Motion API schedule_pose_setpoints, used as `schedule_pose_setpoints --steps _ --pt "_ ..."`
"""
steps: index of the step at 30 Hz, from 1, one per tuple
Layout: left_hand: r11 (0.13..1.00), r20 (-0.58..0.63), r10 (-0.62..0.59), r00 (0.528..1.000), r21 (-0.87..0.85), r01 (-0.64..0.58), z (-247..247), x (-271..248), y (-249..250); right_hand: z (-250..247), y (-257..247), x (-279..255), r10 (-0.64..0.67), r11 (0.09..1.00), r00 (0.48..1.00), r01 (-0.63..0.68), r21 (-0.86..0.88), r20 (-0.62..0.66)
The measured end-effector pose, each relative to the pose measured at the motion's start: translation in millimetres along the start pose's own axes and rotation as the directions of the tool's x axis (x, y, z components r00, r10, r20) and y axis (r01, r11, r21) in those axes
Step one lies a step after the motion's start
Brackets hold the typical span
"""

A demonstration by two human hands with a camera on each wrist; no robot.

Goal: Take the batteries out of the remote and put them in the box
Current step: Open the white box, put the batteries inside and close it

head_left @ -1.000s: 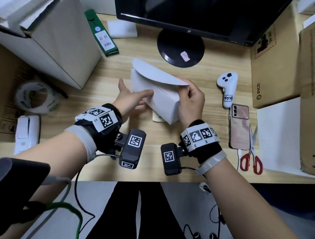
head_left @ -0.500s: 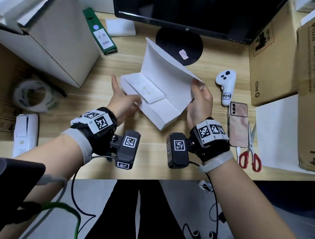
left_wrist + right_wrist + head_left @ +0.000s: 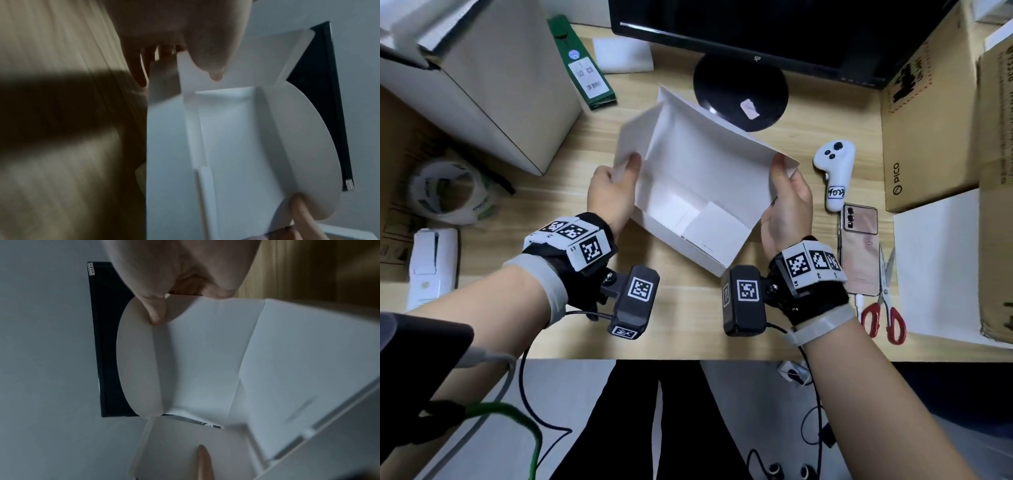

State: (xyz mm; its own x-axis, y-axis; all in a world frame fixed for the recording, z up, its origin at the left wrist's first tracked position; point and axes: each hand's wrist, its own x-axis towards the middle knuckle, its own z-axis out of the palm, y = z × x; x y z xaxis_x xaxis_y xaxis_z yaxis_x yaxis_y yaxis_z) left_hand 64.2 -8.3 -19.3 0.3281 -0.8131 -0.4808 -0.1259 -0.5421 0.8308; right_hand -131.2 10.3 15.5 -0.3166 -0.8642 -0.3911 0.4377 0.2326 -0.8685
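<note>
1. At the far left of the desk (image 3: pixel 571 144) lie a white stapler-like device (image 3: pixel 431 263) and a roll of tape (image 3: pixel 448 192), with a large pale carton (image 3: pixel 493 92) behind them and a narrow green box (image 3: pixel 582 65) leaning beside it.
2. The left hand (image 3: pixel 613 192) pinches a side flap of the white box (image 3: pixel 709 240): its thumb lies on the inner face of the flap and the fingers curl behind it, as the left wrist view (image 3: pixel 205 48) also shows.
3. The white box sits in the middle of the desk, between the two hands, its lid folded up and back toward the monitor stand (image 3: pixel 739 89). Its inside is white; I cannot make out any batteries in it.
4. The right hand (image 3: pixel 787 202) grips the lid's right edge, thumb on the inner side and fingers behind; the right wrist view (image 3: pixel 176 280) shows the thumb pressed on the rounded tuck flap.
5. Just right of that hand lies the white remote (image 3: pixel 835 174), a handheld controller with dark buttons, flat on the desk and apart from the box.
6. Near it, closer to the desk's front edge, lie a pink phone (image 3: pixel 859 246) and red-handled scissors (image 3: pixel 883 308).
7. At the far right stand brown cardboard boxes (image 3: pixel 928 120) and a white sheet (image 3: pixel 941 267).
</note>
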Motion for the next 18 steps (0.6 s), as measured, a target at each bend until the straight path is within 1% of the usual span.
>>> schedule_pose_setpoints --steps 2,3,5,6,9,11,13,15,16,18 --pt "1.000 -0.037 0.028 0.999 -0.012 -0.029 -2 3 -3 -2 2 -3 0.047 0.999 0.998 -0.047 -0.022 0.036" --pt "0.999 -0.044 0.035 0.998 -0.012 -0.036 -3 4 -4 -3 3 -4 0.072 0.997 0.996 -0.072 -0.006 0.051" --pt "1.000 -0.074 0.023 0.997 -0.019 -0.024 -5 4 -6 -7 5 -4 0.076 0.997 0.995 -0.077 0.008 0.069" --pt "0.999 -0.108 0.015 0.994 -0.037 -0.019 -6 3 -7 -8 6 -4 0.069 0.998 0.994 -0.067 -0.020 0.079" --pt "0.994 -0.197 0.001 0.980 -0.104 -0.022 -7 6 -9 -15 13 3 0.073 0.984 0.994 -0.058 -0.167 0.087" --pt "0.992 -0.215 -0.019 0.977 -0.128 -0.009 -10 9 -10 -23 22 12 0.032 0.951 0.999 -0.027 -0.309 0.009" --pt "0.989 -0.226 -0.027 0.974 -0.148 -0.007 -12 11 -12 -34 32 24 -0.048 0.861 0.991 -0.024 -0.508 -0.128" --pt "0.991 -0.248 -0.037 0.968 -0.132 0.004 -12 13 -10 -43 40 32 -0.065 0.740 0.971 -0.108 -0.664 -0.230" --pt "0.990 -0.259 -0.044 0.965 -0.138 0.008 -11 15 -10 -46 44 35 -0.047 0.673 0.970 -0.145 -0.725 -0.238" --pt "0.985 -0.275 -0.045 0.960 -0.171 -0.002 -7 16 -6 -48 51 37 -0.025 0.513 0.981 -0.151 -0.845 -0.191"
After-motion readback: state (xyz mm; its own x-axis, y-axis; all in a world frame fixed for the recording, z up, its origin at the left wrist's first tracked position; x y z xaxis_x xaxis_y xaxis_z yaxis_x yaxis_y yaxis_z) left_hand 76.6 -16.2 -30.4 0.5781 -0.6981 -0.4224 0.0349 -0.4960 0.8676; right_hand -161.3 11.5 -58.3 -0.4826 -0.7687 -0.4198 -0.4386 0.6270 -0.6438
